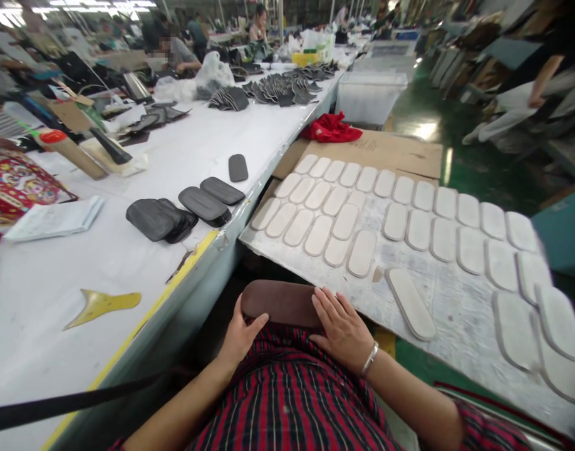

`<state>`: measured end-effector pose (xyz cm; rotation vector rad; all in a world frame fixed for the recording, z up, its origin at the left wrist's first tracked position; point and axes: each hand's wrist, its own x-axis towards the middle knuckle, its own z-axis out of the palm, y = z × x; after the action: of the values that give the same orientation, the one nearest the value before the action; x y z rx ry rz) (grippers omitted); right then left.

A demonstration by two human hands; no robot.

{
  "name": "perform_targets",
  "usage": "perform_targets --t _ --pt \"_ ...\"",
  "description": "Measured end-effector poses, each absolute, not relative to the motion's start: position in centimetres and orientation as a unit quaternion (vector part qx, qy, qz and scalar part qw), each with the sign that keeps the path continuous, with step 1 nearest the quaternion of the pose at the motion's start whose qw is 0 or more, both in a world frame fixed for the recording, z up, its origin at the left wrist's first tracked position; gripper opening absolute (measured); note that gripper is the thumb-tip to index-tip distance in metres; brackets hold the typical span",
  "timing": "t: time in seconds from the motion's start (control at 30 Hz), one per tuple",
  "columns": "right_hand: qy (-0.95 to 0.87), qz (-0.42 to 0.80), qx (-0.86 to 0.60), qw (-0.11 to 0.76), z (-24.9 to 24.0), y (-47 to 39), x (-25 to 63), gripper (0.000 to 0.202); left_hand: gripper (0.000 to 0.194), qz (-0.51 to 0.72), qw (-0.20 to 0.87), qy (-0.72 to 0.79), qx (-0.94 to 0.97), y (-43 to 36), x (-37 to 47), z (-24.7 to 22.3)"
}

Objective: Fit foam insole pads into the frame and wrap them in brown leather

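Observation:
A dark brown, round-ended leather piece (280, 302) lies across my lap in front of the striped apron (292, 401). My left hand (243, 338) grips its left end, the thumb on top and the other fingers mostly hidden around the edge. Over the right end rests my right hand (341, 329), fingers stretched out flat against the surface. To the right, rows of pale oval pieces (319, 235) lie on a board (381, 300); one loose pale piece (411, 304) sits at an angle near me. Small stacks of black oval pieces (203, 203) stand on the white table to the left.
The white table (141, 338) has a yellow-taped edge on my left. On it are a yellow curved tool (104, 305), an orange-topped bottle (71, 153) and dark cut pieces (287, 84). A red cloth (332, 128) lies beyond the board. Other people sit farther off.

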<state>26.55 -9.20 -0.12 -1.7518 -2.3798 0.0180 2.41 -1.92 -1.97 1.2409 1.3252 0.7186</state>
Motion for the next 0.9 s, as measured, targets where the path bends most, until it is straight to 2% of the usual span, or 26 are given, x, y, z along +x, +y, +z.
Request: perform_targets --t 0.2,0.43,0.63,0.73,0.9 --pt "-0.818 -0.008 -0.568 0.084 -0.5 -8.1 23.2 0.079 0.072 0.328 0.557 0.553 0.526 -2.0 2.1 -2.4" --pt "-0.796 0.058 -0.597 0.083 1.0 -6.3 21.8 0.074 0.070 0.284 0.497 0.571 0.588 -1.6 1.6 -1.9" --pt "-0.721 0.105 -0.680 0.085 1.2 -5.0 24.2 0.104 0.095 0.292 0.500 0.535 0.615 -1.2 0.9 -3.1" --pt "-0.708 0.145 -0.687 0.078 1.3 -3.8 23.8 0.103 0.099 0.272 0.501 0.550 0.610 -1.1 1.1 -3.5" --pt "-0.692 0.169 -0.699 0.071 1.5 -2.5 23.2 0.093 0.095 0.241 0.487 0.586 0.602 -1.0 1.4 -3.7"
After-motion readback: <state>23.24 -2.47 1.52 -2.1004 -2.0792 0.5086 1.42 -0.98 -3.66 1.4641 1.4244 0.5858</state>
